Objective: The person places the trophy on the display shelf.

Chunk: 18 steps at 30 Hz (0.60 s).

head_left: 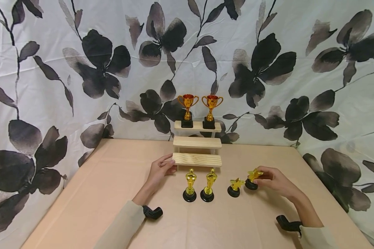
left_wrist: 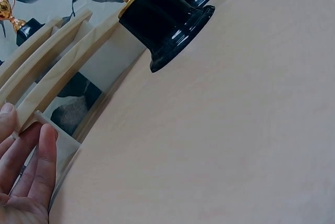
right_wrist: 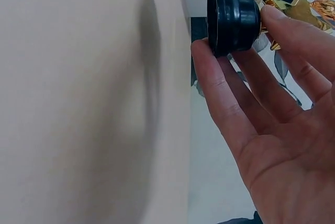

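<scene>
Two cup trophies [head_left: 187, 111] are standing beyond the left hand [head_left: 159, 170], two figure trophies [head_left: 190, 186] are standing to that hand's right, and two star trophies [head_left: 234, 190] are showing at the right hand [head_left: 275, 180] (it is holding one). Three wooden shelves [head_left: 197, 142] are rising beside the left hand.

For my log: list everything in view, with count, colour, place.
cup trophies: 2, orange-gold, black bases, top tier
figure trophies: 2, gold, black bases, before the stand
star trophies: 2, gold, black bases, right of the figures
wooden stand: 1, pale, table's far side
table: 1, peach, under the stand
floral cloth: count unclear, white and grey-black, behind
wrist devices: 2, black, at wrists
sleeves: 2, beige, forearms
left fingers: 1 set, bare, bottom tier's left end
right fingers: 1 set, bare, on rightmost star
</scene>
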### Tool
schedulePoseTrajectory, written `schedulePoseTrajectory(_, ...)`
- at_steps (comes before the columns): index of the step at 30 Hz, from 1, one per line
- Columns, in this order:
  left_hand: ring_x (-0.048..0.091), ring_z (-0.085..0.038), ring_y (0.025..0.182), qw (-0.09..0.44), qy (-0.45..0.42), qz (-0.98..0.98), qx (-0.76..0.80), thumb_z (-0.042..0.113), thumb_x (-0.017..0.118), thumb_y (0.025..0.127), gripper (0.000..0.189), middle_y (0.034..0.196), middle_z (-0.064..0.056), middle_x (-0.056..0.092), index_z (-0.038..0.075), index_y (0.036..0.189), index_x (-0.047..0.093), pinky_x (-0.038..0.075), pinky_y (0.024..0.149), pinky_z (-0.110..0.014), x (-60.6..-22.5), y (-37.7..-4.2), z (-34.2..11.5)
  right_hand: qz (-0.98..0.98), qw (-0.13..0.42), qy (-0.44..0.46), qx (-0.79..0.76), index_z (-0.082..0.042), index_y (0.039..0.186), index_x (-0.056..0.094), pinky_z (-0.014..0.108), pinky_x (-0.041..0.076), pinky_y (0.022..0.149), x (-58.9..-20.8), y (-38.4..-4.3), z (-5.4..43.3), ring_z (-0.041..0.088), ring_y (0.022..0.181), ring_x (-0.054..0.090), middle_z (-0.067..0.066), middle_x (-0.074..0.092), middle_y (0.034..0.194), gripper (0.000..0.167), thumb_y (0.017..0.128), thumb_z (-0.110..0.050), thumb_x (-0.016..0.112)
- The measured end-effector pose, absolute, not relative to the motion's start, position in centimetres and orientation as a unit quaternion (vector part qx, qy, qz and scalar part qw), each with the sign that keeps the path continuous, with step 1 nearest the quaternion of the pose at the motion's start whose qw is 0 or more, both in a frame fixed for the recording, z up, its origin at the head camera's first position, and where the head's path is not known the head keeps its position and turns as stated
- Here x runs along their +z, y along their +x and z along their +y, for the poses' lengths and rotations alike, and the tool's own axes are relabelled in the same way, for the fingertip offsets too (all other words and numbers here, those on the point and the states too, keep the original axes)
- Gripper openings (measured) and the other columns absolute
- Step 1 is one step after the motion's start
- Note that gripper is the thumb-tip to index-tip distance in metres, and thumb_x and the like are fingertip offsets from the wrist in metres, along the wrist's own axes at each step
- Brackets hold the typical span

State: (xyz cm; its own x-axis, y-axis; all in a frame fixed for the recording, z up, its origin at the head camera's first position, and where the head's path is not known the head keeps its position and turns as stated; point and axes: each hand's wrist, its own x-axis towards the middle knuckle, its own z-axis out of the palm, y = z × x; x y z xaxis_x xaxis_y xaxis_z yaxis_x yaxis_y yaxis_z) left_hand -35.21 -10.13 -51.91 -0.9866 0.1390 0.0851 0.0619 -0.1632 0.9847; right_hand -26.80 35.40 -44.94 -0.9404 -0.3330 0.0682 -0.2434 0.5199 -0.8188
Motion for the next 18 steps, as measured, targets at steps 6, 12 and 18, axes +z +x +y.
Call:
schedulePoseTrajectory(6, 0.078, -0.016, 0.082, 0.019, 0.081, 0.647, 0.758, 0.015, 0.069, 0.101, 0.050, 0.107, -0.016, 0.079, 0.003, 0.147, 0.055, 0.068, 0.078, -0.032, -52.0, -35.1, -10.0, 0.877, 0.033, -0.173, -0.447, -0.001, 0.115, 0.067, 0.017, 0.060, 0.085, -44.4, -26.8, 35.2, 0.006, 0.102, 0.068, 0.012, 0.070, 0.109, 0.021, 0.097, -0.008, 0.072)
schedulePoseTrajectory(12, 0.077, -0.015, 0.082, 0.018, 0.080, 0.649, 0.756, 0.015, 0.068, 0.101, 0.048, 0.106, -0.016, 0.079, 0.004, 0.146, 0.056, 0.068, 0.077, -0.030, -52.1, -35.1, -10.1, 0.881, 0.038, -0.170, -0.439, 0.000, 0.119, 0.067, 0.018, 0.060, 0.087, -43.7, -27.1, 35.2, 0.005, 0.105, 0.067, 0.015, 0.070, 0.114, 0.025, 0.098, -0.014, 0.072)
schedulePoseTrajectory(18, 0.077, -0.014, 0.081, 0.025, 0.075, 0.647, 0.758, 0.014, 0.068, 0.101, 0.046, 0.107, -0.016, 0.079, 0.007, 0.145, 0.058, 0.068, 0.078, -0.030, -51.9, -35.2, -9.9, 0.880, 0.040, -0.172, -0.442, -0.001, 0.118, 0.066, 0.021, 0.063, 0.084, -42.9, -27.8, 34.9, 0.007, 0.105, 0.067, 0.018, 0.068, 0.113, 0.024, 0.099, -0.014, 0.070)
